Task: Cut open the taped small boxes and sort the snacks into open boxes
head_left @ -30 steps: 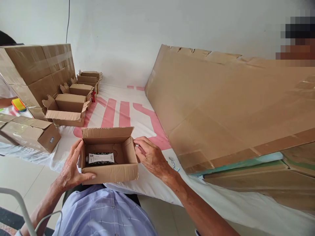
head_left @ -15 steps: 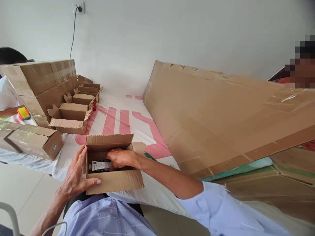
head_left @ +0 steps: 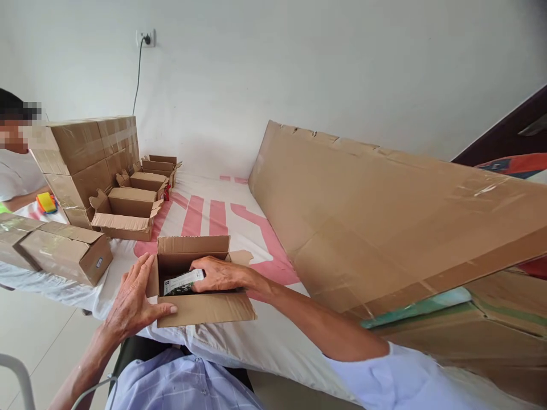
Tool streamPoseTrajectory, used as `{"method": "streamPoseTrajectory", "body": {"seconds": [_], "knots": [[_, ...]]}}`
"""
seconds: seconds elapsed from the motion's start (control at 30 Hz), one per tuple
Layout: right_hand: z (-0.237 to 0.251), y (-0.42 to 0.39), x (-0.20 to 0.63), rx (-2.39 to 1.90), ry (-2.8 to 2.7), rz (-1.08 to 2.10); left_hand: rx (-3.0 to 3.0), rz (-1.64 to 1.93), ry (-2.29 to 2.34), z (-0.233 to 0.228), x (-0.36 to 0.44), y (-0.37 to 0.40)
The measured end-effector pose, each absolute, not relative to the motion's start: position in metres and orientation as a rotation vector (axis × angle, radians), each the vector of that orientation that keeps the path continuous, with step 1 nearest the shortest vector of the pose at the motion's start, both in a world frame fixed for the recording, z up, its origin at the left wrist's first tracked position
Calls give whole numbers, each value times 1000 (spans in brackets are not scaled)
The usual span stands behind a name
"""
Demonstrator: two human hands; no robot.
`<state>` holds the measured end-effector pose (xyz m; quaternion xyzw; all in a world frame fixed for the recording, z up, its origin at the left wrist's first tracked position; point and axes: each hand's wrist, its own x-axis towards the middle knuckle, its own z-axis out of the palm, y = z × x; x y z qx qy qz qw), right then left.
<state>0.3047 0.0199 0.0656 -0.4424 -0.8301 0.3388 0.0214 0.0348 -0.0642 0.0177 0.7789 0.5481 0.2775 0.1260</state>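
An open cardboard box [head_left: 207, 310] sits in front of me at the table's near edge, its long flaps spread to front and back. My left hand [head_left: 132, 302] holds its left end, fingers along the side and thumb over the front flap. Inside the box, my right hand [head_left: 217, 274] has its fingers closed round a dark package with a white printed face [head_left: 183, 281]. The package is tilted, its right end raised. My fingers cover that end, and the dark inside hides whatever lies beneath.
Several open boxes [head_left: 130, 219] line the left beside stacked taped cartons [head_left: 79, 148]. Closed cartons [head_left: 64, 247] lie at the left edge near a yellow tape dispenser [head_left: 46, 202]. A large cardboard sheet [head_left: 384, 222] slants along the right. A co-worker [head_left: 19, 171] is at far left.
My right hand has lifted the package's right end, so it now tilts up. The view has shifted, bringing the co-worker at left further in and losing the person at right.
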Motion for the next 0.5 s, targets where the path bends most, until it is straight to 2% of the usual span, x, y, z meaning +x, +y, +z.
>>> {"method": "streamPoseTrajectory", "body": {"seconds": [0.13,0.33,0.5], "knots": [[70,16,332,-1265,-2166,1315,2273,929,1593,28,28,-56],[64,0,340,-819,-1421,1700,2229,1190,1500,57,33,-43],[69,-6,325,-677,-1296,1863,2223,1195,1162,89,47,-32]]}}
